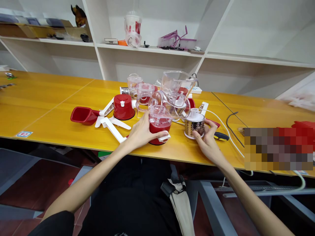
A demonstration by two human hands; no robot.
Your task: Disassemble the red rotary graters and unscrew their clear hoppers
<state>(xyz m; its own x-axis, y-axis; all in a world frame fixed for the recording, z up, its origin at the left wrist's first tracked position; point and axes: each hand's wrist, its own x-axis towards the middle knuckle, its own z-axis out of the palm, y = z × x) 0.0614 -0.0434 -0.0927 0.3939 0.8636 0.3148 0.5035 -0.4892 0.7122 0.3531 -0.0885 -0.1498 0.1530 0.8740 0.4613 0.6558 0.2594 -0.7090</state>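
My left hand (140,131) is wrapped round the red base of a rotary grater body (159,123) with a clear plastic housing, standing near the front edge of the yellow table (49,108). My right hand (208,139) grips a metal grater drum (194,124) with a white cap, upright on the table just right of that body. Behind them stand more clear housings (176,87), a second red base (123,106), a red scoop-shaped pusher (84,115) and white crank handles (113,127).
A white cable (228,134) and a black cable (230,123) run across the table's right side. A dark-handled tool (221,136) lies by my right hand. White shelves (147,49) behind hold a purple brush, a jar and boxes. A blurred patch covers the right edge.
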